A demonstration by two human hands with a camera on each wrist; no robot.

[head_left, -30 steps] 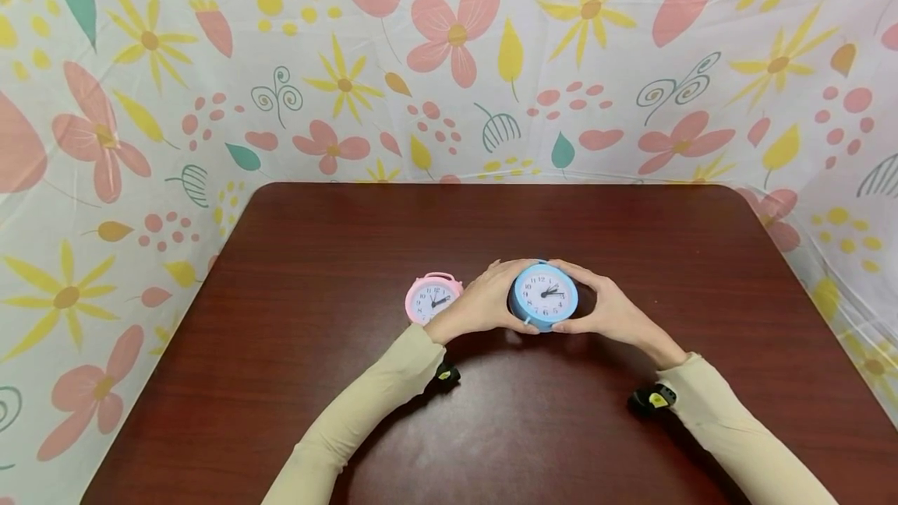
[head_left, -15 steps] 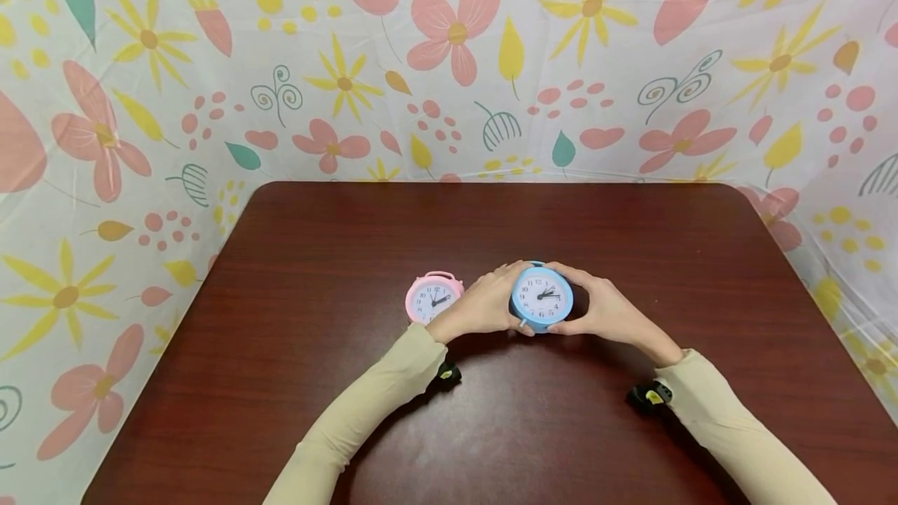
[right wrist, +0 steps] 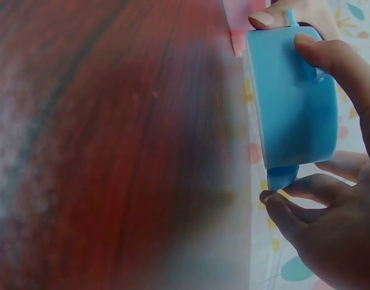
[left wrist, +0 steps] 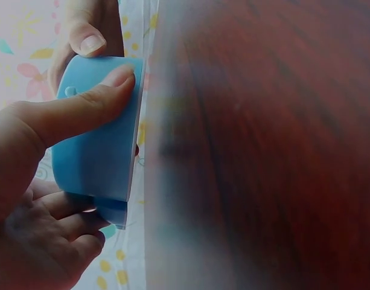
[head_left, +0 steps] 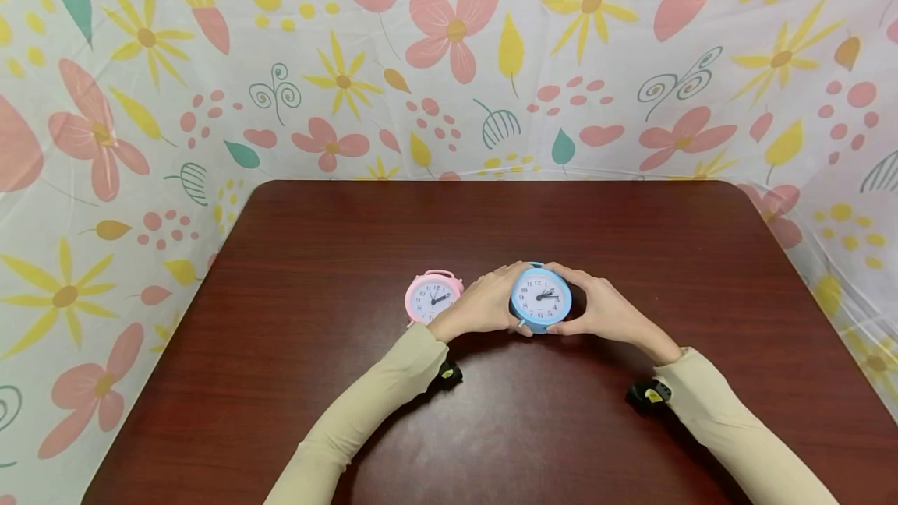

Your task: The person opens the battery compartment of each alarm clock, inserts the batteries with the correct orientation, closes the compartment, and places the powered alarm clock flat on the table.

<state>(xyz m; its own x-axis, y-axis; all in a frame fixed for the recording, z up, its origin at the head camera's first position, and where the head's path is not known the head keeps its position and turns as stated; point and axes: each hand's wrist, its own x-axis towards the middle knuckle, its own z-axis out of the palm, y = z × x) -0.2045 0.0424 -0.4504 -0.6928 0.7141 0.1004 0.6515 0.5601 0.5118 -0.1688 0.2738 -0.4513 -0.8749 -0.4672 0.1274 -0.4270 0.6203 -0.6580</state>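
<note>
A round blue alarm clock (head_left: 541,296) with a white dial is gripped between both hands, its face toward the head camera. My left hand (head_left: 486,301) holds its left side, the thumb lying along the blue casing (left wrist: 94,160) in the left wrist view. On the opposite side, my right hand (head_left: 609,309) grips it with the thumb on the casing and fingers behind, near the handle (right wrist: 282,176). Just left of the left hand stands a pink alarm clock (head_left: 429,298), its lower right partly covered by that hand and wrist.
The dark red-brown wooden table (head_left: 323,232) reaches back to a floral-patterned cloth (head_left: 393,100) hanging behind it and along both sides. A black wrist strap (head_left: 449,374) shows under the left sleeve, another strap (head_left: 647,394) by the right one.
Both hands have shifted the blue clock slightly left, toward the pink clock, mostly in the first half second. The grip looks the same, and the pink clock stays in place.
</note>
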